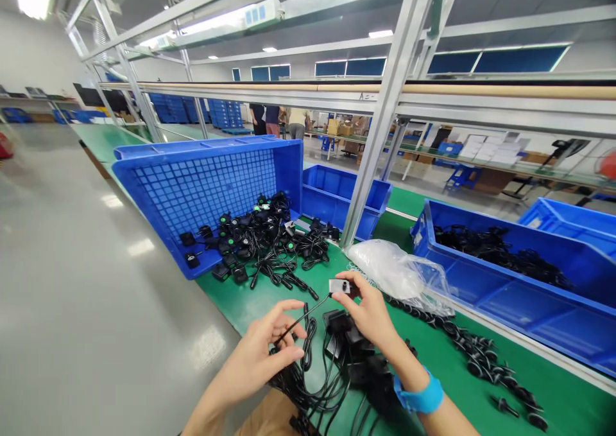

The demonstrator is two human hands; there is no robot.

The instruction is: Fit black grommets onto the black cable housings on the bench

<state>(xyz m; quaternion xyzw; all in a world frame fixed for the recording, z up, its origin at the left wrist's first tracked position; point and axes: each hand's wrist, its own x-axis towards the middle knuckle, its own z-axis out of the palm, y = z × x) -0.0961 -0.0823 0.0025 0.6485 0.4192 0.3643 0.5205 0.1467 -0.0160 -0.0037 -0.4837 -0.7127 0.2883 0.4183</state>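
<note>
My right hand [368,307] pinches a small black power adapter [339,286] whose pale label faces me. A thin black cable [315,307] runs from it down and left into the loosely curled fingers of my left hand [274,343]. Below both hands lies a pile of black adapters [356,343] with tangled cables [312,388] on the green table [433,365]. Beyond my hands, several bundled adapters [250,234] with tied cables spill out of a blue crate [206,166] tipped on its side.
A clear plastic bag [397,269] lies beyond my right hand. Small black plug-like parts [481,352] trail along the table's right side. Blue bins stand behind, one bin [500,288] holding black cables. A metal post [380,115] rises between them. People [279,122] stand far off.
</note>
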